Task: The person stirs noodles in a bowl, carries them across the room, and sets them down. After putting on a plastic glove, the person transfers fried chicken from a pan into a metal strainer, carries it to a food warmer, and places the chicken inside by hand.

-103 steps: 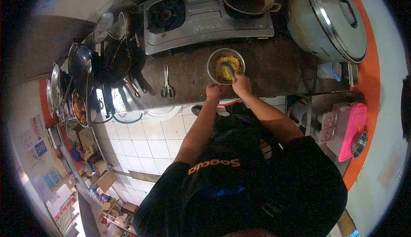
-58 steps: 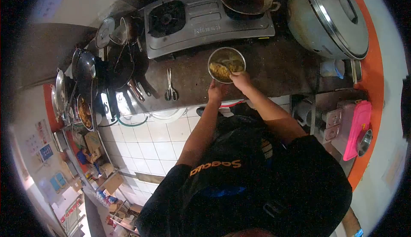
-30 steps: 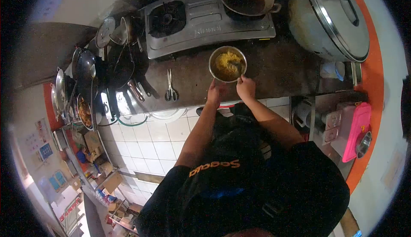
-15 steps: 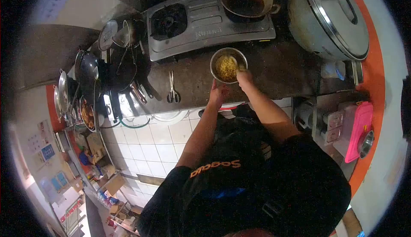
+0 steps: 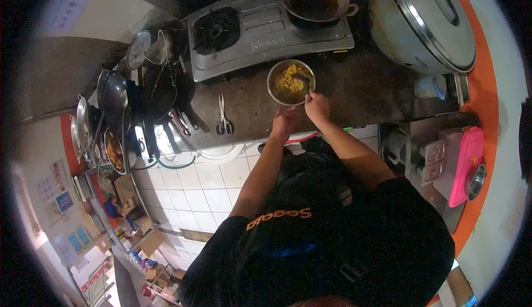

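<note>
A round metal bowl (image 5: 270,89) stands on the dark counter before the stove, with yellow chopped-looking food (image 5: 289,80) inside. My right hand (image 5: 317,108) is closed around the handle of a spoon (image 5: 302,78), whose dark end rests in the food. At the bowl's near rim, my left hand (image 5: 284,123) grips the edge, its fingertips partly hidden by the rim. Left of the bowl, scissors (image 5: 224,119) lie on the counter with dark handles toward me.
Behind the bowl is a gas stove (image 5: 260,43) carrying a wok (image 5: 316,2) of dark liquid. A large lidded pot (image 5: 396,35) stands at right, near a clear plastic cup (image 5: 428,88). Pans (image 5: 113,93) are gathered on the left. A pink lid (image 5: 465,168) shows lower right.
The spoon has shifted in the bowl, and the food is now heaped and turned over toward the far side. My right hand has moved slightly down, out from over the rim.
</note>
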A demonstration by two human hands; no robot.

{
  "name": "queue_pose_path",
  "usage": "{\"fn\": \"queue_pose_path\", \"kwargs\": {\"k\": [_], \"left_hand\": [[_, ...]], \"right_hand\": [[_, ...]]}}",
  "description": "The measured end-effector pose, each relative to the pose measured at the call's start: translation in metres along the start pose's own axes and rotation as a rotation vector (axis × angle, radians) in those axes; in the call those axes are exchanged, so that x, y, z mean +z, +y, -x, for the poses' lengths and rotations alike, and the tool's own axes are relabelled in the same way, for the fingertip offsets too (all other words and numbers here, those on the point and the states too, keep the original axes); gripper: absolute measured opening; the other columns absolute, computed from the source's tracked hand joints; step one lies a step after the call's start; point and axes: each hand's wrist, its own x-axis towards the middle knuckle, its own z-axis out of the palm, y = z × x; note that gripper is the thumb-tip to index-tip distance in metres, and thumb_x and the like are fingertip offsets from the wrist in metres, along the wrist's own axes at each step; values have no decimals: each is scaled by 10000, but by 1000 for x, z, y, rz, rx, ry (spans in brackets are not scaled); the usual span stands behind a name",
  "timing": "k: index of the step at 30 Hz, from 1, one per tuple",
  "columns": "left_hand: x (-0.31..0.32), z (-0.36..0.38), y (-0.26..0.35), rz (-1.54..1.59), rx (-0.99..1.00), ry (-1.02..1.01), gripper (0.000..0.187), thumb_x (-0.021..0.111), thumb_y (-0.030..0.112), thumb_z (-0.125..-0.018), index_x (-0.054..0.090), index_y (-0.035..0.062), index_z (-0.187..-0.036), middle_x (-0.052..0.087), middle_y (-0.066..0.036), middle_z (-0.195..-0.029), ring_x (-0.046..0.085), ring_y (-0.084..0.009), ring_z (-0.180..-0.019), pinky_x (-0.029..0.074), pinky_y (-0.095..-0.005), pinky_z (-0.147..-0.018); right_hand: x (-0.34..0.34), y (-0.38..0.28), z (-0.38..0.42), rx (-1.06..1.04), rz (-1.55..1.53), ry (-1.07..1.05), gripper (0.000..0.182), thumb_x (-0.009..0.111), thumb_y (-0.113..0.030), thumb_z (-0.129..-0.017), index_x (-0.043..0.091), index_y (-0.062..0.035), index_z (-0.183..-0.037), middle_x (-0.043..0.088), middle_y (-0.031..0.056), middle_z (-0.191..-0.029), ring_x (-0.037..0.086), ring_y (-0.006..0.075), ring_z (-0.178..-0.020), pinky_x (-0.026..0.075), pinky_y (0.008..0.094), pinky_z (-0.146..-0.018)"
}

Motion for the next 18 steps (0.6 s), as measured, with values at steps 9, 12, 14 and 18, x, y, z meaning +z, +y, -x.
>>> {"fn": "queue_pose_path", "kwargs": {"k": [9,12,14,18], "left_hand": [[6,6,21,-73,45,9,745,434,-14,-753,142,188,-1408,538,-124,-1088,576,-221,-785,487,-351,-642],[6,8,24,-180,35,-8,728,432,-23,-759,176,195,-1405,532,-119,-1097,572,-212,-796,484,-353,-644],[7,10,26,-141,28,26,734,435,-32,-760,166,187,-1407,516,-116,-1127,567,-208,-806,478,-352,-634],[14,13,29,45,61,20,759,439,-36,-752,133,173,-1415,517,-119,-1144,560,-207,-803,466,-347,-613]], "right_hand": [[3,-11,-15,653,-626,-272,350,544,-220,-827,576,17,-1083,631,195,-909,626,316,-779,491,396,-701],[3,2,-2,-96,-120,-223,350,547,-234,-834,581,2,-1089,638,173,-928,623,312,-809,492,386,-723],[-8,-3,-2,-37,74,-341,331,535,-230,-842,590,-10,-1083,635,172,-946,616,304,-847,488,392,-749],[-11,-23,-14,86,136,-223,327,519,-225,-853,587,-3,-1083,620,179,-993,608,296,-878,483,403,-771]]}}
